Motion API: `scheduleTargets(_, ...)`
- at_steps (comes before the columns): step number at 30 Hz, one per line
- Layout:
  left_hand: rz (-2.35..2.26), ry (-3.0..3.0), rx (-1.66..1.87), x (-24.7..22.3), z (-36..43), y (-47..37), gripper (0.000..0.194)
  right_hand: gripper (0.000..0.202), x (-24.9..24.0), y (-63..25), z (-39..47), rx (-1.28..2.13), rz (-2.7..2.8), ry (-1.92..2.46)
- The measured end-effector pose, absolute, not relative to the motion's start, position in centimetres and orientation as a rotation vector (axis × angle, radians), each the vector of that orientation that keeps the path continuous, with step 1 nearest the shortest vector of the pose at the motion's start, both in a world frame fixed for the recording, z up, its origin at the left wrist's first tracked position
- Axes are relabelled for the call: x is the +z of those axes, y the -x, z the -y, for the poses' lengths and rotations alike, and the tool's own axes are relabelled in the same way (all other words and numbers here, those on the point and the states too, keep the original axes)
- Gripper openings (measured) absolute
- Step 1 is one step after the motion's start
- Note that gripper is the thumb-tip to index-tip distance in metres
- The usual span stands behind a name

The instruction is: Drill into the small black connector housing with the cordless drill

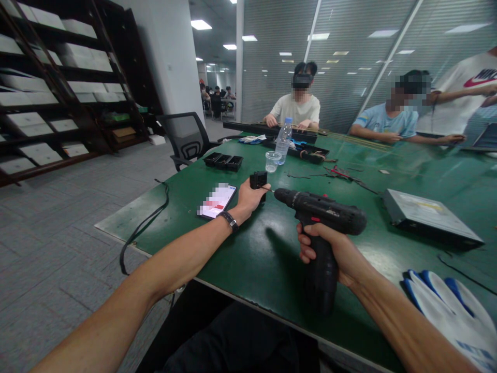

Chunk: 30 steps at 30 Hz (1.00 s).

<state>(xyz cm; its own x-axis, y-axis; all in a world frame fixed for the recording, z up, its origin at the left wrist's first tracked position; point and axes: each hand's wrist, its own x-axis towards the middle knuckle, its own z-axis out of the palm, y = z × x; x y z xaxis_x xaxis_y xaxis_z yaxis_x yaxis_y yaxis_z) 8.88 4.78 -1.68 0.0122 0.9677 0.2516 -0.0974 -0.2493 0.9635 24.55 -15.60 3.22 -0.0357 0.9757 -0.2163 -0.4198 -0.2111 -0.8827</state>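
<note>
My right hand [324,241] is wrapped round the grip of a black cordless drill [320,210], which points left. The drill's thin bit ends close to my left hand [250,197]; whether it touches anything I cannot tell. A small black block-like part [259,180] is held upright in my left hand above the table, its lower portion partly hidden by my fingers. A phone [217,202] with a lit screen lies just left of my left wrist, which wears a dark band.
On the green table [240,264] stand a bottle [284,142], a clear cup [272,161] and a black compartment tray [223,161]. A metal drive box [430,217] and white-blue gloves [452,316] lie right. Cables and wires are scattered about. Several people are across the table.
</note>
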Motion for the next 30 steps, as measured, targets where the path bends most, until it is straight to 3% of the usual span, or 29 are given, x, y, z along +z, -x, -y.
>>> scheduleTargets(30, -0.968, -1.367, 1.426, -2.16, -5.24, -8.82, 0.029, 0.014, 3.15, -24.53, 15.5, 1.532, 0.753, 1.024)
